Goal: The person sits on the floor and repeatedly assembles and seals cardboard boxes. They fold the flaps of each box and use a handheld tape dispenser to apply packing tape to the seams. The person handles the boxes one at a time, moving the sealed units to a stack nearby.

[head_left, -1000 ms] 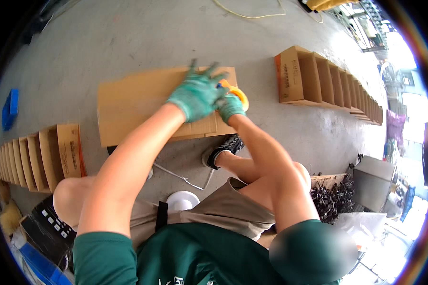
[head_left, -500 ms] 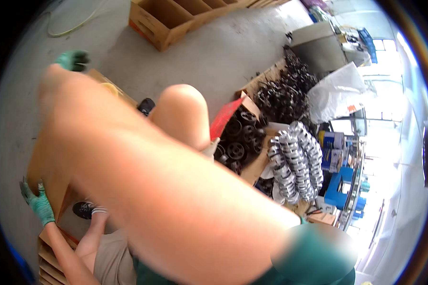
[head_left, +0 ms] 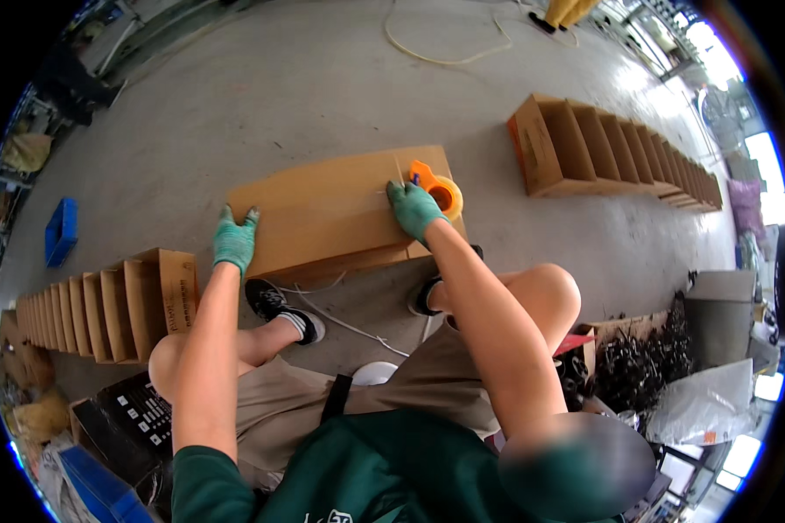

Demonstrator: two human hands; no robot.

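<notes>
A brown cardboard box (head_left: 323, 205) lies on the concrete floor in front of me. My left hand (head_left: 234, 240), in a green glove, presses flat on the box's left near corner with fingers spread. My right hand (head_left: 415, 207), also gloved in green, rests on the box's right part and grips an orange tape dispenser (head_left: 438, 187) with a roll of tape, held against the box top. I sit low with both knees bent and my feet just behind the box.
A row of open cardboard boxes (head_left: 619, 152) stands at the right. Another row (head_left: 96, 314) runs along the left. A blue crate (head_left: 61, 231) sits at far left. Dark metal parts (head_left: 628, 366) and a plastic bag (head_left: 706, 401) lie at the lower right. A cord (head_left: 445, 57) crosses the floor.
The view swung away to the right half a second ago and is back on the box. My left hand has shifted from the box's middle to its left near corner.
</notes>
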